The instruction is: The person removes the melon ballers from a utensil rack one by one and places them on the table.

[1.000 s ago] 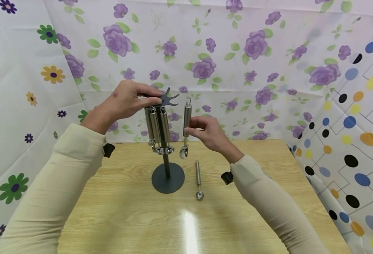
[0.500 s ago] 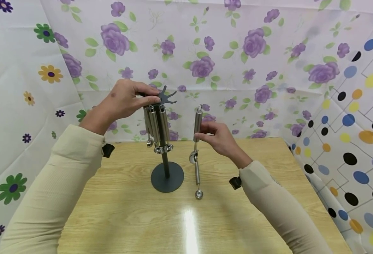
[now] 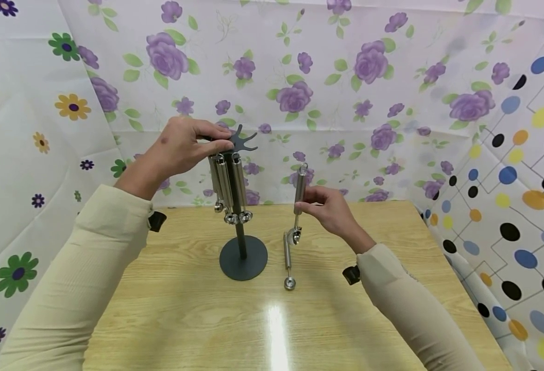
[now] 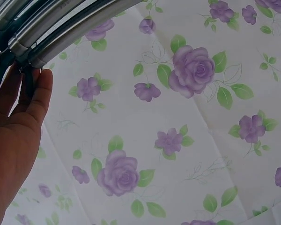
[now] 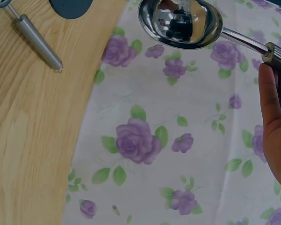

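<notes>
My left hand (image 3: pixel 186 144) pinches the dark hooked top of a utensil rack (image 3: pixel 243 265), with its thumb and fingers at the prongs. Several steel-handled scoops (image 3: pixel 226 186) hang from the hooks near that hand; in the left wrist view their handles (image 4: pixel 70 40) run up from the fingers. To the right of the rack, my right hand (image 3: pixel 327 208) pinches the handle of a steel ice cream scoop (image 3: pixel 300 191), bowl downward. Its shiny round bowl (image 5: pixel 180 23) fills the top of the right wrist view. The hooks on the rack's right side carry nothing.
A smaller steel scoop (image 3: pixel 287 252) lies on the wooden table (image 3: pixel 198 319), right of the rack's round base, its bowl towards me. Behind the table hangs a flowered cloth (image 3: pixel 295 98). A dotted cloth (image 3: pixel 527 206) borders the right side.
My right hand has carried the ice cream scoop rightward and a little down, away from the rack. My left hand keeps its hold on the rack's top.
</notes>
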Demonstrator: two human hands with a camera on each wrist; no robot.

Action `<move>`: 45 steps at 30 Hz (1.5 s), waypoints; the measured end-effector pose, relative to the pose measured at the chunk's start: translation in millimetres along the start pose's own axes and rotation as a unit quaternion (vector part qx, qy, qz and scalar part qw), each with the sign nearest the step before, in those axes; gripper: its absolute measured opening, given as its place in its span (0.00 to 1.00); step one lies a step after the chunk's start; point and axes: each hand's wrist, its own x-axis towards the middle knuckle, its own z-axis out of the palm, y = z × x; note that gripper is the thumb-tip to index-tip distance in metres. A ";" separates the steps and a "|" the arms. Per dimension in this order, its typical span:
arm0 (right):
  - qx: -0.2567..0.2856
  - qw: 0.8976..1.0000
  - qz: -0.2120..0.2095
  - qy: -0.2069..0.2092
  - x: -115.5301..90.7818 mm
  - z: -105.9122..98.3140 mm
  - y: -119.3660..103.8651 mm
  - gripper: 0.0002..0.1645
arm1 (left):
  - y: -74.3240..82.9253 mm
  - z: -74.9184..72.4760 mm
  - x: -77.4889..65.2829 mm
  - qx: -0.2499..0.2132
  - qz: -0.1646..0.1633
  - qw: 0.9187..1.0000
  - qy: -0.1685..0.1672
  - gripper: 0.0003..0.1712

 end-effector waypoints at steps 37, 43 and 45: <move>-0.005 0.998 0.049 0.034 -17.1 9.6 74.3 0.13 | 1.3 -3.5 0.2 -0.015 -0.021 0.999 -0.034 0.17; -0.001 0.998 0.058 0.024 -19.3 10.6 85.7 0.15 | 0.2 -4.0 -0.6 -0.021 -0.025 0.999 -0.029 0.17; 0.005 0.998 0.063 0.020 -19.8 11.0 89.4 0.16 | -0.4 -3.9 -1.3 -0.025 -0.028 0.999 -0.029 0.17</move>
